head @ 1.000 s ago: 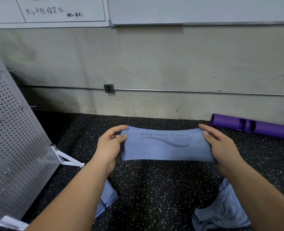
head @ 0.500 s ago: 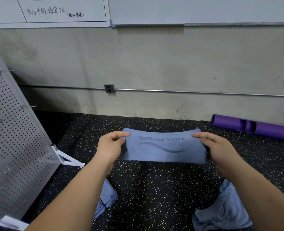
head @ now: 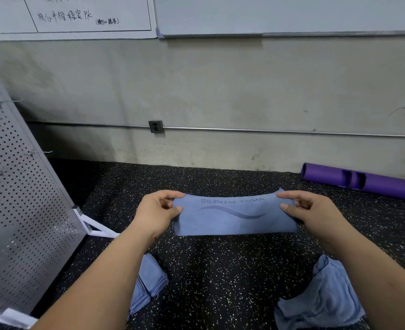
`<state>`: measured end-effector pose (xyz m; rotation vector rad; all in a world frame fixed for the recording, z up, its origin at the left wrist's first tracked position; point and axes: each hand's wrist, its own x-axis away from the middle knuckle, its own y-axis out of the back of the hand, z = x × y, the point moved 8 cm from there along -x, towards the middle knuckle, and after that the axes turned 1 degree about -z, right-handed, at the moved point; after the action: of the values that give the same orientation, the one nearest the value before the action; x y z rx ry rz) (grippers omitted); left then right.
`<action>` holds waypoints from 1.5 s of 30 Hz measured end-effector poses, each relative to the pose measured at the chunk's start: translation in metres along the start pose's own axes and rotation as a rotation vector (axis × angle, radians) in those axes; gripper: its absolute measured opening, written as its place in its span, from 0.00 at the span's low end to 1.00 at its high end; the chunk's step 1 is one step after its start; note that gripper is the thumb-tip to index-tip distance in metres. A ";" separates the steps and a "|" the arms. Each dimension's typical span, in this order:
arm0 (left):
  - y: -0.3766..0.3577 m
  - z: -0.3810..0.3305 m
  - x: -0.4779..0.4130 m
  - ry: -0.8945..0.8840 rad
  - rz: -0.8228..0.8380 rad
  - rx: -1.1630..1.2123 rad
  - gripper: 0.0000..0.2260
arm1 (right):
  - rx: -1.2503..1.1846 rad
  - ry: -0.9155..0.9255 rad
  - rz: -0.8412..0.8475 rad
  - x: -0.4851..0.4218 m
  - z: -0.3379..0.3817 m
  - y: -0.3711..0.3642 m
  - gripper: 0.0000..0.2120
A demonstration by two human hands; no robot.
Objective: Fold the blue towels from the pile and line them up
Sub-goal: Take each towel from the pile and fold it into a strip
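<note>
I am pinching a folded towel (head: 234,217) at both short ends: my left grip (head: 157,211) is clamping thumb and fingers on its left edge, and my right grip (head: 315,210) is doing the same on the right. The soft blue cloth is stretching between them as a long flat band over the speckled black rubber floor (head: 220,270), showing upside-down grey lettering and a wavy line. A neat stack (head: 149,284) of folded towels is lying under my left forearm, and a crumpled pile (head: 322,296) is sitting under my right. A perforated metal panel (head: 18,198) is leaning at left, and a purple roll (head: 363,181) is lying by the wall.
</note>
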<state>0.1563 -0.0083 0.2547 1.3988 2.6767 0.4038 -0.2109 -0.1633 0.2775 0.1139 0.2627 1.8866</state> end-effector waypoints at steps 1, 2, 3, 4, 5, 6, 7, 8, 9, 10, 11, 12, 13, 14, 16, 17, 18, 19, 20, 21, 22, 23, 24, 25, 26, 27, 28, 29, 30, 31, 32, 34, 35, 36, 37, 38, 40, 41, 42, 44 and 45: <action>0.002 0.000 -0.001 -0.013 -0.015 -0.064 0.14 | -0.002 -0.008 -0.001 -0.001 -0.001 0.000 0.13; 0.002 -0.002 -0.001 -0.036 -0.025 -0.163 0.14 | 0.000 -0.015 0.000 0.000 -0.002 0.000 0.13; 0.003 -0.003 0.000 -0.058 -0.033 -0.276 0.13 | 0.005 -0.019 0.007 0.000 -0.002 0.000 0.14; 0.002 -0.005 0.000 -0.079 -0.041 -0.364 0.12 | 0.008 -0.020 0.014 0.000 -0.004 -0.001 0.14; 0.002 -0.005 0.000 -0.092 -0.045 -0.416 0.12 | 0.013 -0.023 0.013 -0.001 -0.005 -0.001 0.15; 0.001 -0.005 0.001 -0.096 -0.046 -0.438 0.12 | 0.016 -0.025 0.007 -0.001 -0.006 0.000 0.14; 0.000 -0.005 0.002 -0.089 -0.042 -0.443 0.11 | 0.015 -0.026 0.002 0.000 -0.005 0.001 0.14; -0.001 -0.003 0.001 -0.072 -0.035 -0.441 0.10 | 0.013 -0.028 -0.002 0.000 -0.004 0.002 0.14; -0.002 -0.002 0.001 -0.053 -0.031 -0.432 0.08 | 0.009 -0.028 -0.007 0.000 -0.004 0.003 0.14; -0.003 0.001 0.000 -0.031 -0.030 -0.406 0.07 | 0.007 -0.029 -0.011 0.000 -0.005 0.003 0.14; -0.004 0.003 0.001 0.002 -0.034 -0.352 0.07 | 0.007 -0.033 -0.012 -0.001 -0.005 0.004 0.14; -0.005 0.005 0.001 0.048 -0.040 -0.266 0.08 | 0.003 -0.038 -0.008 0.000 -0.005 0.004 0.14; -0.007 0.007 0.003 0.102 -0.045 -0.165 0.09 | 0.001 -0.037 -0.003 0.000 -0.005 0.004 0.14; -0.010 0.009 0.005 0.161 -0.042 -0.060 0.11 | -0.005 -0.042 0.000 0.000 -0.005 0.004 0.14; -0.018 0.010 0.010 0.268 -0.008 0.143 0.10 | -0.024 -0.054 -0.005 0.000 -0.006 0.004 0.14; -0.021 0.009 0.011 0.291 0.018 0.204 0.08 | -0.035 -0.062 -0.008 -0.001 -0.007 0.005 0.14; -0.022 0.009 0.009 0.290 0.049 0.239 0.06 | -0.045 -0.073 -0.011 -0.001 -0.009 0.006 0.14; -0.023 0.007 0.009 0.276 0.097 0.260 0.07 | -0.047 -0.080 -0.013 -0.002 -0.010 0.007 0.14; -0.025 0.009 0.007 0.259 0.148 0.267 0.11 | -0.046 -0.087 -0.015 -0.002 -0.012 0.008 0.15; -0.025 0.008 0.006 0.238 0.190 0.263 0.15 | -0.039 -0.088 -0.016 -0.003 -0.012 0.009 0.16; -0.025 0.008 0.005 0.206 0.205 0.220 0.17 | -0.023 -0.089 -0.017 -0.003 -0.013 0.011 0.18; -0.024 0.007 0.004 0.167 0.201 0.152 0.18 | 0.002 -0.088 -0.014 -0.003 -0.014 0.013 0.19; -0.022 0.006 0.004 0.131 0.189 0.072 0.18 | 0.024 -0.090 -0.009 -0.002 -0.013 0.013 0.20; -0.021 0.005 0.005 0.102 0.172 0.013 0.18 | 0.039 -0.088 0.003 -0.002 -0.013 0.013 0.21; -0.019 0.005 0.004 0.077 0.156 -0.035 0.18 | 0.044 -0.087 0.017 -0.001 -0.012 0.012 0.22; -0.017 0.005 0.003 0.058 0.136 -0.075 0.18 | 0.052 -0.080 0.027 -0.001 -0.011 0.011 0.22; -0.015 0.006 0.003 0.044 0.115 -0.104 0.18 | 0.065 -0.074 0.026 0.000 -0.009 0.010 0.22; -0.014 0.005 0.002 0.033 0.093 -0.123 0.18 | 0.086 -0.059 0.020 0.000 -0.007 0.010 0.21; -0.013 0.005 0.001 0.027 0.077 -0.122 0.18 | 0.111 -0.045 0.010 0.000 -0.005 0.010 0.21; -0.013 0.004 0.000 0.029 0.069 -0.096 0.18 | 0.148 -0.024 0.005 -0.001 -0.005 0.010 0.21; -0.014 0.003 0.000 0.039 0.075 -0.057 0.17 | 0.188 -0.010 -0.006 -0.002 -0.005 0.011 0.21; -0.019 0.003 0.001 0.065 0.126 0.007 0.16 | 0.278 0.014 -0.025 -0.004 -0.006 0.012 0.20; -0.021 0.003 0.001 0.069 0.153 0.016 0.17 | 0.324 0.024 -0.035 -0.004 -0.007 0.014 0.19; -0.022 0.003 0.001 0.061 0.167 0.001 0.17 | 0.366 0.028 -0.051 -0.005 -0.008 0.016 0.19; -0.021 0.003 0.002 0.044 0.159 -0.034 0.16 | 0.416 0.035 -0.067 -0.006 -0.010 0.018 0.18; -0.020 0.002 0.001 0.018 0.135 -0.083 0.15 | 0.463 0.044 -0.071 -0.006 -0.011 0.020 0.17; -0.016 0.000 -0.002 -0.030 0.084 -0.184 0.12 | 0.523 0.058 -0.052 -0.007 -0.012 0.019 0.13; -0.015 0.000 -0.002 -0.049 0.075 -0.221 0.10 | 0.540 0.065 -0.036 -0.007 -0.011 0.018 0.11; -0.014 0.001 -0.004 -0.058 0.067 -0.241 0.08 | 0.556 0.072 -0.020 -0.007 -0.011 0.016 0.09; -0.011 0.001 -0.004 -0.058 0.050 -0.212 0.04 | 0.567 0.084 0.010 -0.007 -0.007 0.012 0.06; -0.010 0.001 -0.004 -0.047 0.048 -0.170 0.02 | 0.547 0.075 0.020 -0.007 -0.007 0.012 0.04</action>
<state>0.1509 -0.0165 0.2514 1.4068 2.5084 0.5802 -0.2213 -0.1745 0.2736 0.4158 0.8277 1.7971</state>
